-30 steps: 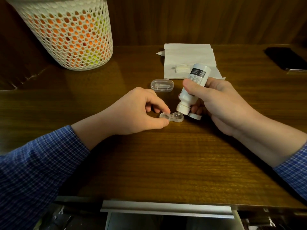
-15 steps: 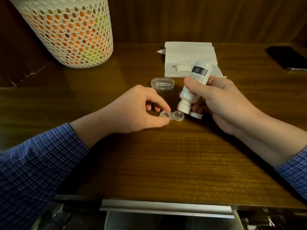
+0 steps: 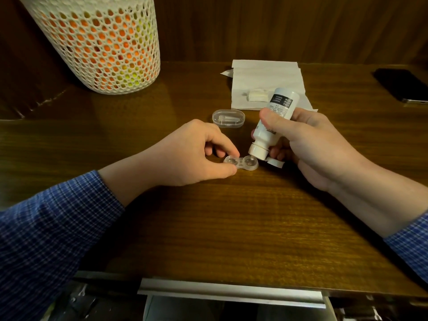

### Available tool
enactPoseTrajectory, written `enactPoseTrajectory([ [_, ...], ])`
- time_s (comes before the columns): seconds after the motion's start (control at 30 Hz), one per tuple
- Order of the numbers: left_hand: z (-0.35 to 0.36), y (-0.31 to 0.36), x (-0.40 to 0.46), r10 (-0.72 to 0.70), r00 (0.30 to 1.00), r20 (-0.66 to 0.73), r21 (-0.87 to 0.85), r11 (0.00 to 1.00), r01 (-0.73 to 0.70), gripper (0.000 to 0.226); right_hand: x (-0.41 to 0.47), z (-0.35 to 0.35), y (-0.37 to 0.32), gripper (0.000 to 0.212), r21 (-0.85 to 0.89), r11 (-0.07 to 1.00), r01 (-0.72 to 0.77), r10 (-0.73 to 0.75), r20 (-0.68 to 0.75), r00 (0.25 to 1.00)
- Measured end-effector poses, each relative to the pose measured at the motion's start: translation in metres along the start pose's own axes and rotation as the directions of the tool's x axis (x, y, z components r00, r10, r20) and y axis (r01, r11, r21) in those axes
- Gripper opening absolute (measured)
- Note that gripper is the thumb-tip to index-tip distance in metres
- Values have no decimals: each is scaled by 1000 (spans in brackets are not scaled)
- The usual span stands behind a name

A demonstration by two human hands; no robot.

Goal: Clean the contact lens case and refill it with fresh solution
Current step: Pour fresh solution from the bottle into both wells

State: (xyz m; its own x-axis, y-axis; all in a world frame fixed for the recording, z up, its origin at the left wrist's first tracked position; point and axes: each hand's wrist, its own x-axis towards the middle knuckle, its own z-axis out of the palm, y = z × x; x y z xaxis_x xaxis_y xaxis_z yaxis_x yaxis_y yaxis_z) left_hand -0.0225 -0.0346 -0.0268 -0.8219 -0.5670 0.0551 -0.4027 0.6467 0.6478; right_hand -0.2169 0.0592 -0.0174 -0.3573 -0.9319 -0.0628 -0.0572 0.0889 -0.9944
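A clear two-well contact lens case (image 3: 240,162) lies flat on the wooden table (image 3: 231,228). My left hand (image 3: 190,154) pinches its left well between thumb and forefinger. My right hand (image 3: 308,144) grips a small white solution bottle (image 3: 271,126), tipped nozzle-down, with the nozzle right over the case's right well. The bottle's white flip cap (image 3: 275,162) hangs open under the nozzle, beside my right fingers.
A clear oval lid or box (image 3: 228,118) sits just behind the case. A white tissue (image 3: 266,82) with a small folded wad (image 3: 257,95) lies further back. A white mesh basket (image 3: 97,42) stands at the back left, a dark phone (image 3: 403,86) at the far right.
Both hands, the bottle and the case stay in the same arrangement; only the camera view shifts slightly.
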Motion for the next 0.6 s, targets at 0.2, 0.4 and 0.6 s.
enactPoseTrajectory([
  [0.2, 0, 0, 0, -2, 1000, 1, -3, 1000, 2, 24, -1, 1, -1, 14, -2, 1000, 3, -3, 1, 1000],
  [0.4, 0, 0, 0, 0, 1000, 6, -9, 1000, 0, 24, -2, 1, -1, 12, -5, 1000, 5, -5, 4, 1000],
  [0.6, -1, 1, 0, -14, 1000, 12, -14, 1000, 14, 24, -1, 0, 0, 17, -10, 1000, -3, 3, -12, 1000],
])
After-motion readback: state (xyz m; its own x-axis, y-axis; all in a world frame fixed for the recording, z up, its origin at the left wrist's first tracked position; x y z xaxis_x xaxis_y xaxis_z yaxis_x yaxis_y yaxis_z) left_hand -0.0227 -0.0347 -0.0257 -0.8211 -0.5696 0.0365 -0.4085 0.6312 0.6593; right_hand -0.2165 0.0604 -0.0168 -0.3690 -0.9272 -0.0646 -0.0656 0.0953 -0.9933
